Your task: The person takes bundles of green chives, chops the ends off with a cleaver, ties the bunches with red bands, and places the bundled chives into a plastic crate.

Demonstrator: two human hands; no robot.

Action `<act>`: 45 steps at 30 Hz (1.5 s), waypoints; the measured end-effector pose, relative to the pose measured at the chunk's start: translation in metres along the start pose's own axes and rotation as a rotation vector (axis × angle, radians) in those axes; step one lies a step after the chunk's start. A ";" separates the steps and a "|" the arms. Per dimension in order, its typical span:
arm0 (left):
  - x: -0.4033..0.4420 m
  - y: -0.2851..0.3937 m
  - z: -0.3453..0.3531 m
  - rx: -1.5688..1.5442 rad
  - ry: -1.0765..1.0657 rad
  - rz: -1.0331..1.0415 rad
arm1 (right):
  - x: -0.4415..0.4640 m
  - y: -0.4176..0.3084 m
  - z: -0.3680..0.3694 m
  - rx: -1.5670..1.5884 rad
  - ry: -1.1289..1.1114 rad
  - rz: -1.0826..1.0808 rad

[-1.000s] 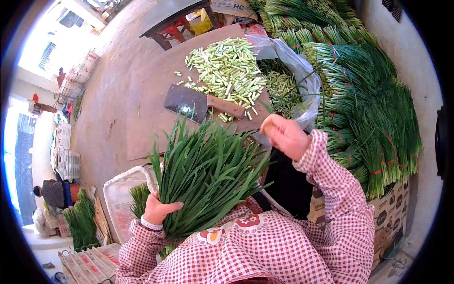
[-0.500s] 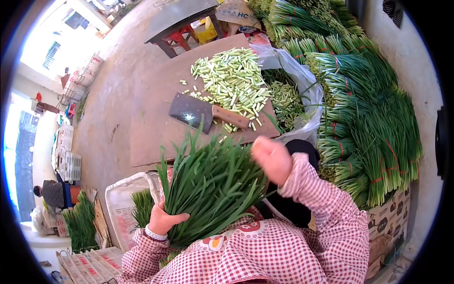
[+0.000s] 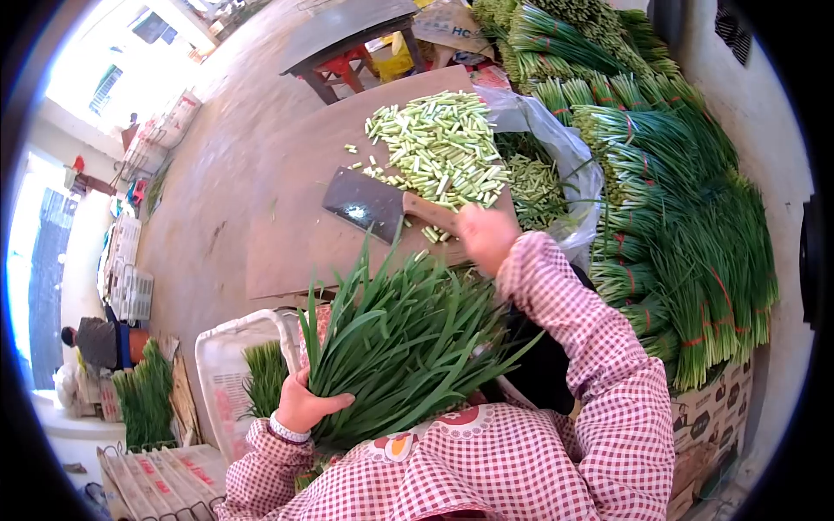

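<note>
My left hand [image 3: 306,405] is wrapped round a thick bundle of long green leaves [image 3: 408,339] that lies across my lap, its tips towards the board. My right hand [image 3: 486,236] is closed beside the handle end of a cleaver [image 3: 369,202]; its fingers are partly hidden, so I cannot tell whether they grip the handle. The cleaver lies flat on a brown board [image 3: 295,208], blade to the left. Beyond it sits a heap of short cut pale green stems [image 3: 439,143]. Right of the board, a clear plastic bag [image 3: 578,165] holds more cut pieces.
Bundles tied with red bands [image 3: 686,226] are stacked along the right wall. A white basket [image 3: 204,365] stands at the left, a dark table [image 3: 347,39] at the back. Far left, a person [image 3: 130,345] is partly visible near another pile of green leaves [image 3: 146,399].
My right hand has come down from above the leaves and away from my body to the cleaver's handle end. My left hand keeps hold of the bundle. The view has shifted slightly.
</note>
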State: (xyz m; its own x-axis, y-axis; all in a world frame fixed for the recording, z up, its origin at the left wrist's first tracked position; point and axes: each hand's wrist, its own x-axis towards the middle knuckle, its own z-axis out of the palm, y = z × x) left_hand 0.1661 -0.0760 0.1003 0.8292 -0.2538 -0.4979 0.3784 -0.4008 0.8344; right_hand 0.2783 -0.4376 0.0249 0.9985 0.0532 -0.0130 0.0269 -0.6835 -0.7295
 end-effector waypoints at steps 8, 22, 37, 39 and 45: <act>-0.039 0.048 -0.024 -0.139 0.369 0.273 | -0.068 -0.018 -0.057 0.851 0.159 0.304; -0.037 0.066 0.025 0.675 -0.184 0.260 | -0.096 -0.038 0.097 1.907 -0.171 0.699; 0.086 0.015 0.004 -0.104 -0.429 -0.166 | -0.097 -0.009 0.032 1.693 -0.328 0.411; 0.069 0.022 0.002 -0.145 -0.329 -0.117 | -0.099 -0.008 0.025 1.625 -0.356 0.399; 0.043 0.012 -0.003 -0.316 -0.082 -0.094 | -0.108 0.015 -0.037 1.206 0.203 0.305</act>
State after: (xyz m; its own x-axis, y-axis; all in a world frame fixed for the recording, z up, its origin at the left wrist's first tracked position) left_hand 0.2078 -0.0896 0.0896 0.7538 -0.3037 -0.5827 0.5710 -0.1361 0.8096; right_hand 0.1728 -0.4806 0.0413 0.9486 -0.1755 -0.2635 -0.1590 0.4557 -0.8758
